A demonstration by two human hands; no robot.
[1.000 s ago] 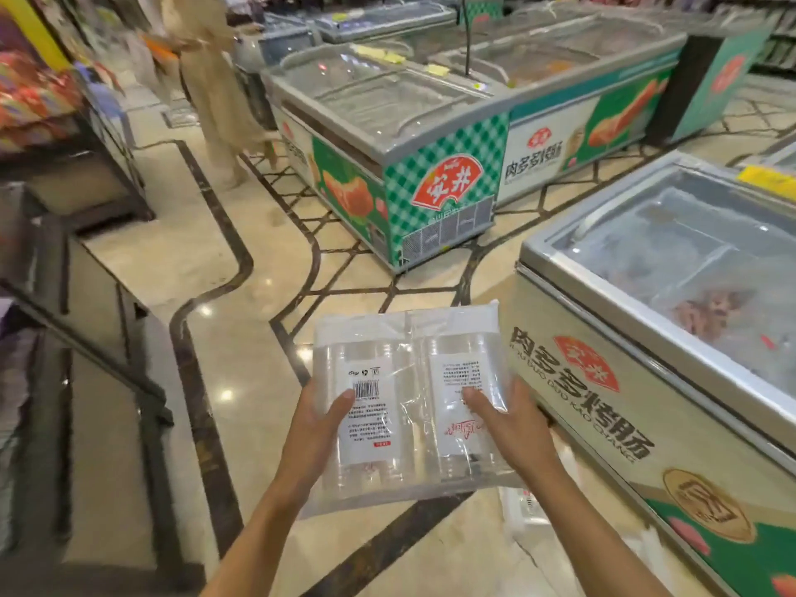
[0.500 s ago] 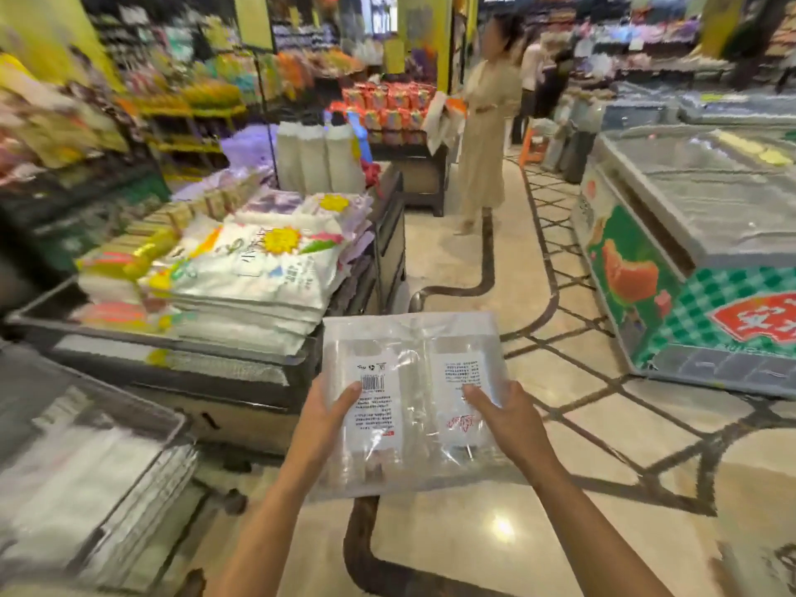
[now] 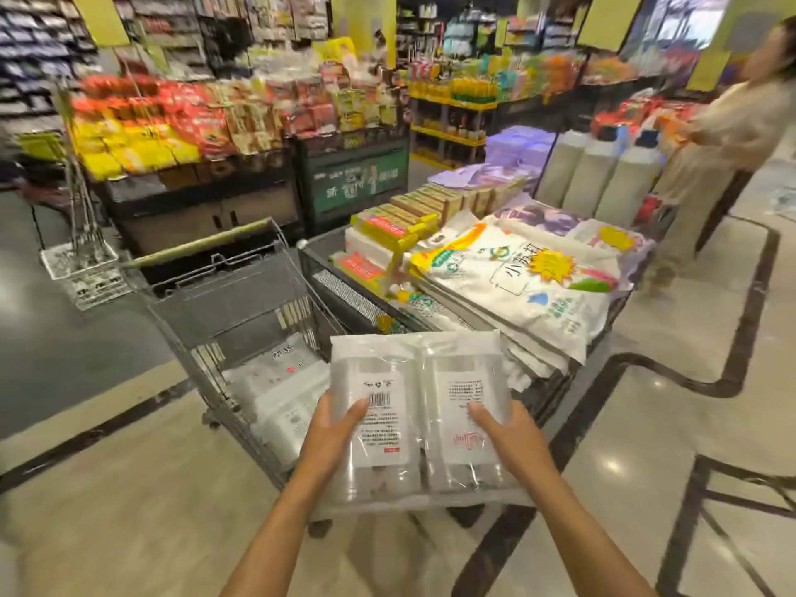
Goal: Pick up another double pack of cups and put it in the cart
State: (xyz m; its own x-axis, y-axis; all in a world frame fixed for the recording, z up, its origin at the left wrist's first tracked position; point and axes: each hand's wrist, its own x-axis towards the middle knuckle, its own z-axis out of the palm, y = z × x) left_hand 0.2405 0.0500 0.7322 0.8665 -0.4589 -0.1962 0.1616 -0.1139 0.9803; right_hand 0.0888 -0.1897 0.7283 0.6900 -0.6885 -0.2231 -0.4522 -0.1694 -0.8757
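Swung toward cart (image 3: 241, 303), pack (image 3: 413, 407) between both grips.

Shopping cart (image 3: 241, 295) open-topped, white packs (image 3: 280, 398) low inside, room above; display table (image 3: 594, 338) piled with bags (image 3: 517, 277) blocks right; floor (image 3: 129, 489) bare left

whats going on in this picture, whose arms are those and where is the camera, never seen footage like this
There is no machine here: the camera sits on a person's head and looks forward and down, so the two bare arms are their own. The left hand and right hand hold a clear plastic pack of two white-labelled containers by its sides, thumbs on top. Just beyond it stands a grey wire shopping cart with similar white packs inside. To the right, a display table holds large white printed bags and yellow boxes. A person in beige clothing stands at the far right.
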